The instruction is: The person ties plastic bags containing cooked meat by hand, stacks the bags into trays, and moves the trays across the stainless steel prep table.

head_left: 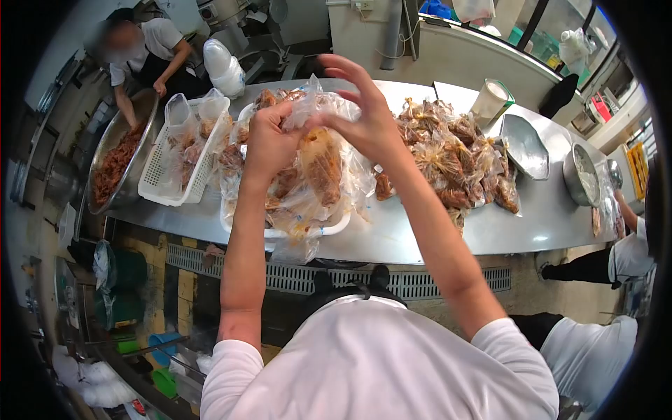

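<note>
A clear plastic bag with brown meat (323, 171) hangs from my hands above a white basket (341, 225) of similar bags. My left hand (269, 140) is closed on the bag's gathered neck. My right hand (365, 115) is beside it, its thumb at the bag's neck and its other fingers raised and spread. Whether the right thumb presses on the plastic is hard to tell. To the right, a heap of tied bags of meat (448, 150) lies on the metal table (392, 227).
At the left are a white basket (157, 178) with filled bags and a metal bowl of meat (115, 168), where a co-worker (164, 45) reaches in. A metal tray (525, 147), a carton (492, 101) and a bowl (581, 175) stand at right, with other people beyond.
</note>
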A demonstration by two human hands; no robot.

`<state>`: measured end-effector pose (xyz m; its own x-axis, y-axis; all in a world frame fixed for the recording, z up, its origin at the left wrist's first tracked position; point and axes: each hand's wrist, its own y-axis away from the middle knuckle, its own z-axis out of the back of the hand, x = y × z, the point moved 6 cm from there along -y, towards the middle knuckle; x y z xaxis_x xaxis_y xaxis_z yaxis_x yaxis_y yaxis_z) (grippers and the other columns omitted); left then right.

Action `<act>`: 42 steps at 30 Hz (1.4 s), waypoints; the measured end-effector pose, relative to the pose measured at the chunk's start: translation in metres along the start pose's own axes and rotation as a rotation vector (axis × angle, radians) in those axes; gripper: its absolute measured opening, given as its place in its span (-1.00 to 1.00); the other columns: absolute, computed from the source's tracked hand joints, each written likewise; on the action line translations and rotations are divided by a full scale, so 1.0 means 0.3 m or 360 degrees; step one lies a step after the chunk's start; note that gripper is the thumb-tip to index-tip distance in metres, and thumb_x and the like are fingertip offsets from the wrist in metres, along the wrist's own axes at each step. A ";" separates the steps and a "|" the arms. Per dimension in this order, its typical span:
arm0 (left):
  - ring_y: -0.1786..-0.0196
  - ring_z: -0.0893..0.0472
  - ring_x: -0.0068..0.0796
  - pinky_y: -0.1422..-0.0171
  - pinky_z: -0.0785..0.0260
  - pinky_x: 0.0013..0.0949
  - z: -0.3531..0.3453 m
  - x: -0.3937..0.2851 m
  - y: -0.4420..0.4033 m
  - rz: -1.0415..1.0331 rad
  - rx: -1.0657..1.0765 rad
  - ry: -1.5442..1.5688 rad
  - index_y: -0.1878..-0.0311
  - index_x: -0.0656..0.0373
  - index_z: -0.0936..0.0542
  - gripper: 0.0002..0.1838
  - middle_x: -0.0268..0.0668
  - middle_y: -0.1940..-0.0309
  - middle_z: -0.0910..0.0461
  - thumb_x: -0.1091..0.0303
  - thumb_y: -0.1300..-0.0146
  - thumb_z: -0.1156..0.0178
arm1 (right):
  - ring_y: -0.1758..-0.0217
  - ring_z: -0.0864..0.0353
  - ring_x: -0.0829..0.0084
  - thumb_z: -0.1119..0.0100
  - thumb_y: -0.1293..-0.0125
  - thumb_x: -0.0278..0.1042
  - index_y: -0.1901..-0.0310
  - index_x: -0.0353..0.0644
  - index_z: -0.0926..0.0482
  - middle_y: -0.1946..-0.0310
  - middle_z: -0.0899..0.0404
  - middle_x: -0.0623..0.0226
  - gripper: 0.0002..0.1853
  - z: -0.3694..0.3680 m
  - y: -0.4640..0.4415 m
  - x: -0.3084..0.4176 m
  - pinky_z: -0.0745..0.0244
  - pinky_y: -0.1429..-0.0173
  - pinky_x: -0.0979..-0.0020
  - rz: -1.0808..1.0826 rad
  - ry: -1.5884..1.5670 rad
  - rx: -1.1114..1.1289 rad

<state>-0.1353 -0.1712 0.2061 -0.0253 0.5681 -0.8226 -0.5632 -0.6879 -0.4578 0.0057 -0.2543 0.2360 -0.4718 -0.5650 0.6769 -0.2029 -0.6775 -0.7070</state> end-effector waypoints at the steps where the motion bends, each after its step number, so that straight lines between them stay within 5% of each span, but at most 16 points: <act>1: 0.34 -0.57 -0.77 0.29 -0.44 -0.57 -0.008 -0.018 -0.011 0.0000 -0.0016 0.0004 0.09 0.30 -0.71 -0.84 -0.48 0.36 -0.69 0.52 -0.27 -0.37 | -0.03 -0.69 0.26 -0.59 -0.04 -0.24 -0.16 -0.22 -0.55 0.01 -0.69 0.16 -0.36 -0.003 0.052 -0.022 -0.57 -0.13 0.24 0.0027 0.0062 -0.0104; 3: 0.38 -0.56 -0.76 0.28 -0.46 -0.56 -0.033 -0.049 -0.022 -0.0042 0.0052 -0.0115 0.09 0.30 -0.72 -0.84 -0.49 0.39 -0.68 0.57 -0.26 -0.35 | -0.13 -0.66 0.14 -0.63 0.02 -0.21 -0.30 -0.22 -0.43 -0.07 -0.65 0.09 -0.16 -0.009 0.159 -0.062 -0.51 -0.25 0.16 0.0069 0.0192 -0.0315; 9: -0.22 -0.53 -0.47 -0.17 -0.47 -0.43 -0.146 -0.115 0.018 -0.0247 0.0185 0.0487 -0.40 0.20 -0.43 -0.33 -0.19 -0.28 -0.48 0.64 -0.19 -0.35 | -0.15 -0.65 0.21 -0.21 -0.48 -0.04 -0.22 -0.24 -0.48 -0.07 -0.66 0.13 -0.52 -0.119 0.291 -0.404 -0.48 -0.35 0.25 -0.0884 -0.0889 -0.0439; 11: -0.25 -0.53 -0.23 -0.32 -0.45 -0.16 -0.074 0.000 0.066 -0.0229 -0.0338 -0.0404 -0.40 0.17 -0.43 -0.26 -0.08 -0.26 -0.48 0.39 -0.13 -0.46 | -0.09 -0.67 0.30 0.03 -0.60 0.00 -0.17 -0.25 -0.51 -0.04 -0.67 0.15 -0.55 -0.087 0.251 -0.340 -0.51 -0.29 0.32 -0.0786 -0.1665 -0.0600; 13: -0.29 -0.51 -0.30 -0.32 -0.44 -0.20 -0.134 0.079 0.124 0.0017 -0.0269 -0.0509 -0.41 0.17 -0.42 -0.36 -0.15 -0.33 -0.44 0.39 -0.27 -0.37 | -0.16 -0.61 0.36 0.06 -0.59 0.09 -0.13 -0.24 -0.55 -0.06 -0.65 0.19 -0.50 -0.078 0.238 -0.287 -0.44 -0.34 0.32 -0.0735 -0.1692 -0.0545; 17: -0.24 -0.54 -0.40 -0.25 -0.46 -0.28 -0.204 0.230 0.175 0.0262 -0.0271 0.0431 -0.37 0.15 -0.45 -0.38 -0.20 -0.21 -0.52 0.34 -0.25 -0.39 | -0.43 -0.38 0.35 0.08 -0.59 0.14 -0.13 -0.16 -0.57 -0.25 -0.54 0.29 -0.50 -0.158 0.233 -0.260 -0.25 -0.51 0.24 -0.0661 -0.1452 -0.0164; 21: -0.20 -0.54 -0.55 -0.29 -0.42 -0.41 -0.192 0.317 0.203 0.0575 -0.0248 0.0611 -0.36 0.18 -0.46 -0.45 -0.32 -0.14 -0.59 0.45 -0.30 -0.29 | -0.26 -0.49 0.39 -0.07 -0.54 -0.14 -0.08 -0.21 -0.56 -0.17 -0.56 0.28 -0.68 -0.156 0.249 -0.234 -0.36 -0.41 0.31 -0.0013 -0.0021 0.0042; 23: -0.22 -0.54 -0.52 -0.32 -0.40 -0.37 -0.205 0.360 0.209 0.0678 0.0049 0.0576 -0.39 0.15 -0.46 -0.45 -0.28 -0.20 -0.58 0.46 -0.32 -0.27 | -0.11 -0.56 0.45 -0.14 -0.48 -0.30 0.01 -0.21 -0.57 -0.04 -0.60 0.30 -0.81 -0.161 0.310 -0.366 -0.46 -0.24 0.37 -0.0561 -0.0911 -0.0336; 24: -0.22 -0.54 -0.52 -0.32 -0.40 -0.37 -0.203 0.338 0.218 0.0678 0.0049 0.0578 -0.39 0.15 -0.46 -0.45 -0.28 -0.20 -0.58 0.46 -0.32 -0.27 | 0.10 -0.60 0.52 -0.18 -0.40 -0.42 0.13 -0.18 -0.59 0.15 -0.63 0.39 -0.92 -0.133 0.305 -0.369 -0.53 -0.01 0.41 -0.0523 -0.0829 -0.0531; 27: -0.22 -0.56 -0.42 -0.31 -0.42 -0.33 -0.159 0.141 0.203 0.0218 -0.0090 0.0577 -0.34 0.18 -0.51 -0.46 -0.23 -0.19 -0.60 0.47 -0.27 -0.33 | 0.24 -0.60 0.57 -0.20 -0.30 -0.47 0.26 -0.18 -0.62 0.34 -0.64 0.47 -0.96 -0.130 0.299 -0.326 -0.54 0.14 0.39 -0.0673 -0.0652 -0.0443; 30: -0.24 -0.57 -0.36 -0.34 -0.40 -0.33 -0.140 0.057 0.187 0.0066 -0.0188 0.0691 -0.36 0.26 -0.48 -0.47 -0.19 -0.20 -0.60 0.48 -0.31 -0.28 | 0.27 -0.65 0.40 -0.22 -0.28 -0.47 0.18 -0.28 -0.57 0.33 -0.64 0.28 -0.88 -0.150 0.250 -0.247 -0.54 0.20 0.29 -0.0623 -0.0223 -0.0008; 33: -0.17 -0.63 -0.30 -0.34 -0.40 -0.22 -0.153 0.132 0.150 0.0251 -0.0151 0.0396 -0.13 0.33 -0.61 -0.61 -0.15 -0.03 -0.69 0.20 -0.46 -0.19 | 0.28 -0.71 -0.01 -0.23 -0.16 -0.45 0.24 -0.36 -0.59 0.39 -0.68 -0.08 -0.82 -0.236 0.248 -0.255 -0.57 0.18 0.15 -0.0238 0.0419 0.0225; 35: 0.19 -0.67 -0.32 -0.11 -0.50 -0.20 -0.130 0.221 0.140 0.0237 -0.0431 0.0826 0.28 0.25 -0.58 -0.60 -0.22 0.37 -0.65 0.06 -0.50 -0.17 | 0.31 -0.65 -0.17 -0.19 -0.17 -0.38 0.31 -0.29 -0.60 0.41 -0.62 -0.15 -0.85 -0.246 0.287 -0.216 -0.56 0.22 -0.02 -0.0425 0.0301 0.0353; 38: 0.47 -0.50 -0.43 0.10 -0.50 -0.24 -0.123 0.187 0.131 0.0443 -0.0427 0.1428 0.42 0.12 -0.42 -0.52 -0.35 0.58 -0.44 -0.05 -0.52 -0.13 | 0.39 -0.61 0.09 -0.15 -0.16 -0.50 0.32 -0.27 -0.55 0.51 -0.56 0.00 -0.93 -0.245 0.375 -0.243 -0.51 0.21 0.18 -0.0647 0.0045 0.0431; 41: 0.57 -0.34 -0.49 0.17 -0.45 -0.27 -0.127 0.140 0.106 0.0573 -0.0415 0.1328 0.42 0.12 -0.40 -0.48 -0.39 0.63 -0.31 -0.13 -0.51 -0.10 | 0.37 -0.51 0.38 -0.14 -0.28 -0.45 0.30 -0.27 -0.55 0.48 -0.56 0.29 -0.92 -0.239 0.391 -0.252 -0.47 0.19 0.31 -0.0795 -0.0395 0.0472; 42: 0.37 -0.55 -0.43 -0.02 -0.51 -0.22 -0.114 0.109 0.083 0.0401 -0.0204 0.1368 0.16 0.20 -0.47 -0.49 -0.32 0.47 -0.47 -0.14 -0.41 -0.24 | 0.32 -0.45 0.53 -0.16 -0.39 -0.36 0.28 -0.27 -0.58 0.43 -0.56 0.47 -0.84 -0.242 0.386 -0.253 -0.45 0.17 0.36 -0.0885 -0.0564 0.0494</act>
<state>-0.1221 -0.1853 0.1563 0.5194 -0.1040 -0.8482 -0.5266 -0.8206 -0.2219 -0.0442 -0.2558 0.0878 -0.0531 -0.1812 0.9820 -0.0543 -0.9814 -0.1841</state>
